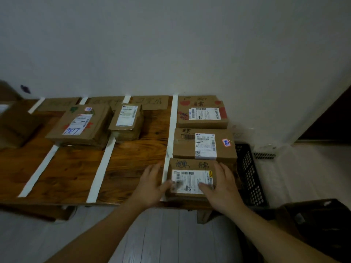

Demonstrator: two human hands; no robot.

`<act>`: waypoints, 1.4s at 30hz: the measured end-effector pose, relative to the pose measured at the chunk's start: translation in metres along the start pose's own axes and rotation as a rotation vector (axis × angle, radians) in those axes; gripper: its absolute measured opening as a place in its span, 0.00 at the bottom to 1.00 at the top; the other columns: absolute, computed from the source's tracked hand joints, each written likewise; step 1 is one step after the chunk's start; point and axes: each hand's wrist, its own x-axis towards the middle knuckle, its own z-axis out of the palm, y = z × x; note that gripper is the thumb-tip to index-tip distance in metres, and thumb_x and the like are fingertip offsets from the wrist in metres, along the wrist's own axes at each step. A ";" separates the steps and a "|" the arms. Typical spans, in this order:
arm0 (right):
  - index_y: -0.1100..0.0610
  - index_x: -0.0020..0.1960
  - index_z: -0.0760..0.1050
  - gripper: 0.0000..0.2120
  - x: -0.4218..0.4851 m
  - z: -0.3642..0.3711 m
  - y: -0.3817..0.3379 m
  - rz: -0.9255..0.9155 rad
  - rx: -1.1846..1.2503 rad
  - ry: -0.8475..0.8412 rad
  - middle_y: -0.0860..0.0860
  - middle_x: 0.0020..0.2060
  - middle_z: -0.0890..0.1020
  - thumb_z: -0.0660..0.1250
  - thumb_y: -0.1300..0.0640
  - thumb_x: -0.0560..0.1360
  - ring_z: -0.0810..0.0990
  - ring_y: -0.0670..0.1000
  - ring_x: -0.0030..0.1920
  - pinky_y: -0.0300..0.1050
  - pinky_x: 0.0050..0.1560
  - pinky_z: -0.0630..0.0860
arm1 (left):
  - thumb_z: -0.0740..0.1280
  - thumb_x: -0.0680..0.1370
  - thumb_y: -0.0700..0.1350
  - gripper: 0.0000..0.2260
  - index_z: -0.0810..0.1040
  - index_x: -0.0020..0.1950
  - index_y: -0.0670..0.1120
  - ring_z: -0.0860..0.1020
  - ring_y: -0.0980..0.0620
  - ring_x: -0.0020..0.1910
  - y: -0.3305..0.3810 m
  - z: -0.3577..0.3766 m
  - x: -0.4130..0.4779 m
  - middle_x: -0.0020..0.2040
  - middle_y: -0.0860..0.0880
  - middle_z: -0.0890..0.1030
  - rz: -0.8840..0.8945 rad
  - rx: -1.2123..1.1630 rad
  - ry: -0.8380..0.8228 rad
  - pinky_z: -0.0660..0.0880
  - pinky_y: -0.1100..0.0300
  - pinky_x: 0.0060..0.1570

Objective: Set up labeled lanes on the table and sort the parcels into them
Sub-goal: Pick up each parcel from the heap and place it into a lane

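Left hand [152,182]: fingers straight along the near parcel's left side, thumb laid on its white label. An open, flat press rather than a grasp.
Right hand [223,184]: the same on the right side, fingers extended over the top edge and thumb on the label. The frame is blurred at the fingertips, so I cannot tell how far they wrap.

Near parcel [190,177]: flat on the table [133,164] at the front of the rightmost lane. Its far edge is touching or just short of the middle parcel [204,146], with the far parcel [202,114] beyond that, near the wall.

Judgement: you are seating and squaring this parcel.
- Its left edge sits on or right at the tape strip [171,130]. Nudge it rightward with the left palm so the strip shows along its whole length.
- Go easy: the black crate [248,171] stands just off the table's right end, and there is little table to spare on that side.
- Press evenly from both sides so the parcel slides without turning.
- Keep the label facing up and line the edges up with the two parcels behind.
- Lift your thumbs last, straight up, so nothing drags.

The left lanes hold a wide parcel [79,124] and a smaller one [127,120], well apart from this work.
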 end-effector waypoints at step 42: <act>0.50 0.77 0.56 0.31 0.127 0.553 -0.774 -0.651 -0.181 -0.748 0.53 0.75 0.61 0.55 0.38 0.79 0.63 0.56 0.73 0.49 0.69 0.64 | 0.66 0.76 0.55 0.30 0.58 0.76 0.52 0.69 0.47 0.68 -0.551 -0.716 -0.133 0.73 0.47 0.65 -0.567 -0.139 0.548 0.66 0.55 0.66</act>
